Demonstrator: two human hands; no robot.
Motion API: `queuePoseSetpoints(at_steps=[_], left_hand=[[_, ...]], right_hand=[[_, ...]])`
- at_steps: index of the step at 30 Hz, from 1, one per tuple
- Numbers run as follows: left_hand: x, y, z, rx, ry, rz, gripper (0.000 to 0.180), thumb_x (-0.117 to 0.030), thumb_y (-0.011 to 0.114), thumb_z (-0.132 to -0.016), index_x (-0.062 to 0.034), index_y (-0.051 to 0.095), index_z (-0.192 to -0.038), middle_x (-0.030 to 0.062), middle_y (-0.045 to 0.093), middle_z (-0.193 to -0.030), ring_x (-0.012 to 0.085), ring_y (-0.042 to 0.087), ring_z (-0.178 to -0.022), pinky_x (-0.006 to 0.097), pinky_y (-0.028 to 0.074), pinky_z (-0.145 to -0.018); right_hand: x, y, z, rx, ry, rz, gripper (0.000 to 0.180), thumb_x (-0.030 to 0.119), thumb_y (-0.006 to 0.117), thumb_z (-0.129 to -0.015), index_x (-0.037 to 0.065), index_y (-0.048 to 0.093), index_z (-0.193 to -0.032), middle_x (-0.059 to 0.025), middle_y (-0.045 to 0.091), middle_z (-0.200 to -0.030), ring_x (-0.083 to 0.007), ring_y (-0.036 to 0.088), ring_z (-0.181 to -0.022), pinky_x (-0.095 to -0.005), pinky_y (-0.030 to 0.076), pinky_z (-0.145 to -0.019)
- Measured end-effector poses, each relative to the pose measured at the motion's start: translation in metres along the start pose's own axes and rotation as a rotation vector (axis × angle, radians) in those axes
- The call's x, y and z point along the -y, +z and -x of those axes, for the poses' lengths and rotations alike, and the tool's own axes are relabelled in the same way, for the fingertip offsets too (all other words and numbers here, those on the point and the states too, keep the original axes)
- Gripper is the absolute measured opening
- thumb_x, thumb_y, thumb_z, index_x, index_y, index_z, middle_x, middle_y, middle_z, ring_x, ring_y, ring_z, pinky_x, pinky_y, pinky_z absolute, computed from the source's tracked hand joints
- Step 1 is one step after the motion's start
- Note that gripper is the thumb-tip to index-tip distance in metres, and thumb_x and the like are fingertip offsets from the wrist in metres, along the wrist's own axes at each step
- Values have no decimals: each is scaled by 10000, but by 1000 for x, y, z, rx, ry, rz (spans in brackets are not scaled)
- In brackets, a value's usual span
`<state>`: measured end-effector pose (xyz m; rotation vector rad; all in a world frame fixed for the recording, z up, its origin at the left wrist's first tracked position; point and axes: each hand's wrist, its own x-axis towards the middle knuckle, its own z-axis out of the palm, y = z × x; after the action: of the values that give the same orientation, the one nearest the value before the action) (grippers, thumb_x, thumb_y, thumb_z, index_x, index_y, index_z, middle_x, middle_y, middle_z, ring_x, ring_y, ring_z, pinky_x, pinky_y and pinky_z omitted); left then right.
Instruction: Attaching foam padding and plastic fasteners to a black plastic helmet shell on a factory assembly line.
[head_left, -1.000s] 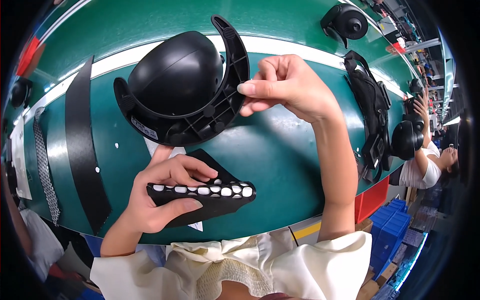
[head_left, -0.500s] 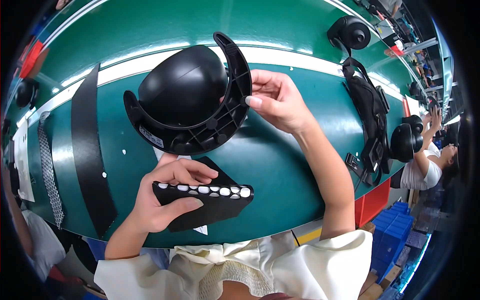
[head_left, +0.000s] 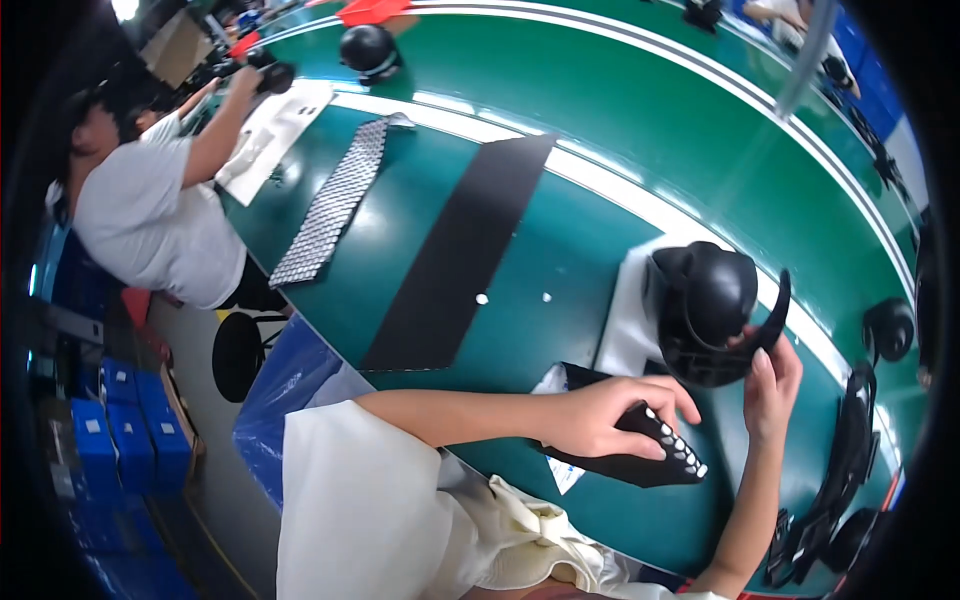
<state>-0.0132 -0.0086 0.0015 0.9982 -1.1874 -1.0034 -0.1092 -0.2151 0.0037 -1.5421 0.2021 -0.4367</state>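
My right hand (head_left: 773, 385) is closed around one curved arm of a black moulded plastic housing (head_left: 715, 300), a rounded dome with a crescent-shaped rim. In my left hand (head_left: 605, 420) is a bent black sheet (head_left: 610, 464), pinched between thumb and fingers. Small white round pads (head_left: 676, 441) run in a row along its edge. The housing is just beyond the left hand, apart from the sheet. Part of another black sheet and a white paper scrap (head_left: 565, 474) show around my left wrist.
A long black strip (head_left: 465, 255) and a strip of silvery pads (head_left: 335, 205) lie left on the green table (head_left: 540, 335). Small white dots (head_left: 482, 299) lie nearby. A black strap assembly (head_left: 840, 475) lies right. At far left a person (head_left: 160, 210) works; blue bins (head_left: 125, 430) stand below.
The view has swung left, so the hands and table things appear farther right. The housing has tilted in my right hand; both hands keep their hold.
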Motion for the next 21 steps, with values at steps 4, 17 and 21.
queuePoseSetpoints(at_steps=[4,17,21], left_hand=[[-4,6,-2,-51,36,54,160,-44,595,-755,-9,452,-816,89,533,-983,163,501,-909,279,378,-807],[-7,-3,11,-136,-187,120,149,-82,615,-770,-21,501,-844,82,574,-991,128,508,-903,267,383,-815],[-8,-4,11,-143,-195,93,158,-92,616,-773,-24,503,-861,73,571,-984,115,497,-895,260,382,-809]], right_hand=[[8,0,3,-22,-8,74,308,161,531,-795,-63,499,-1005,-109,585,-868,-160,558,-792,-267,420,-748],[40,9,-39,-362,-393,535,156,109,523,-835,-20,535,-922,-76,609,-792,-91,506,-709,-234,393,-724],[-11,-33,-103,-636,-734,1607,141,124,605,-739,42,559,-844,-79,520,-642,-249,527,-636,-334,429,-583]])
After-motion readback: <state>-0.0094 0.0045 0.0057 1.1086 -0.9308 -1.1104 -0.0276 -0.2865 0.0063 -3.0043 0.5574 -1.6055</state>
